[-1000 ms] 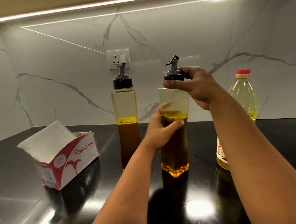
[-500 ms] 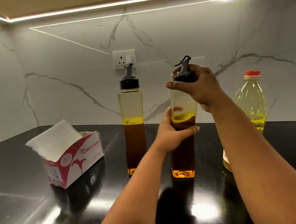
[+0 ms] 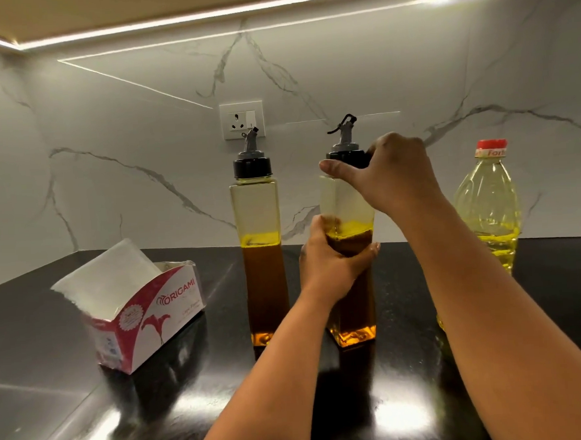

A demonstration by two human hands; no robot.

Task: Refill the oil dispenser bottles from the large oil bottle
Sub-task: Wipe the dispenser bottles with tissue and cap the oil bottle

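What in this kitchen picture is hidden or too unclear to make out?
All in the head view:
- Large oil bottle: the right forearm hides its lower label; the brand on the neck band is cut short.
- Right hand: its grip covers part of the black cap, so whether it is loose is unclear.
- Tissue box: small print unreadable.

A: How is the single head view set?
B: Worn at head height, faced forward and slightly down across the black counter [image 3: 68, 335] toward the marble wall [image 3: 140, 127] at 12 o'clock.
A: Nearness?
B: Close; both forearms are seen entering from 6 o'clock. No second view is supplied.
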